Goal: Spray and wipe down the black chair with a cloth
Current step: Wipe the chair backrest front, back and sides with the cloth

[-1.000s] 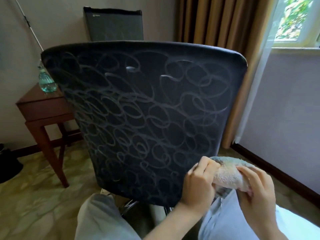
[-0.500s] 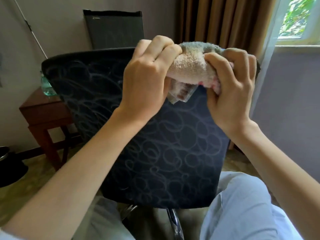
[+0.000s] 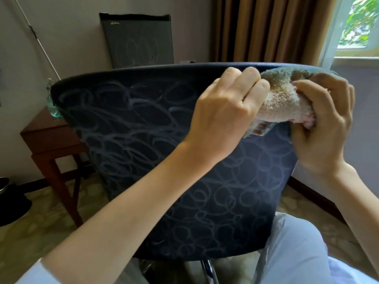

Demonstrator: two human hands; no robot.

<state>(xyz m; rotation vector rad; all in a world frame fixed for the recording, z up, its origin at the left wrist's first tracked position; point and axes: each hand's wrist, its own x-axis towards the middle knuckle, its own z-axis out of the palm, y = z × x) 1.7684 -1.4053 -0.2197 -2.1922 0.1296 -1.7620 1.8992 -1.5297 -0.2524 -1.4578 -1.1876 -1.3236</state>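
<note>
Curtained room corner: black chair (image 3: 164,160) back close up, with a cloth (image 3: 283,99) bunched at its top right corner.

The chair back fills the middle of the view, its dark surface covered in pale looping scribble marks, and a chrome post shows under it. The beige terry cloth sits over the top edge at the upper right. The left hand (image 3: 225,115) grips the cloth's near end with curled fingers, and the right hand (image 3: 324,130) is closed round the other end, thumb tucked under the wad. Pale trousers show at the bottom right. Left of the chair stands a wooden bench (image 3: 47,136) carrying a greenish bottle (image 3: 52,107), mostly hidden by the chair's edge. Behind are a dark cabinet (image 3: 137,39), brown curtains (image 3: 266,27) and a window (image 3: 359,23).
</note>
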